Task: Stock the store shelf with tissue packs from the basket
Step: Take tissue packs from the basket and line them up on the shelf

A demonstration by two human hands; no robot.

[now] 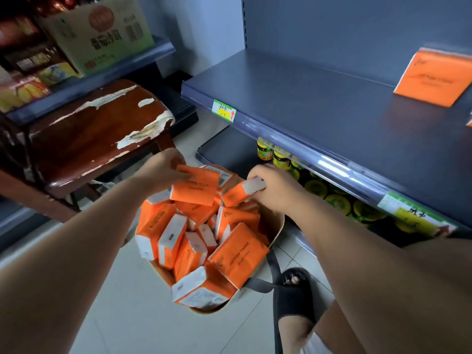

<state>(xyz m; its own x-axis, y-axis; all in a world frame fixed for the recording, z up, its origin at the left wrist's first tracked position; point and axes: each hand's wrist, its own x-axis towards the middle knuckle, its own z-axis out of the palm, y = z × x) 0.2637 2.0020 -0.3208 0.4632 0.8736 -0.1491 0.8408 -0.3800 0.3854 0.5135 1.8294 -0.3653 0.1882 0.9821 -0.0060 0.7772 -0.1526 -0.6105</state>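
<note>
A basket (277, 226) on the floor is piled with several orange tissue packs (237, 256). My left hand (166, 169) grips one orange pack (195, 187) by its far end, just above the pile. My right hand (273, 187) grips another pack (242, 191) by its white end, at the basket's far rim. One orange tissue pack (431, 77) lies flat on the dark blue shelf (319, 103) at the right; a sliver of another shows at the frame's right edge.
Jars with yellow-green lids (337, 200) fill the lower shelf under the blue one. A worn brown stool (97, 134) stands left of the basket. A cardboard box (102, 34) sits on the left shelving. My sandalled foot (293, 297) is beside the basket's strap.
</note>
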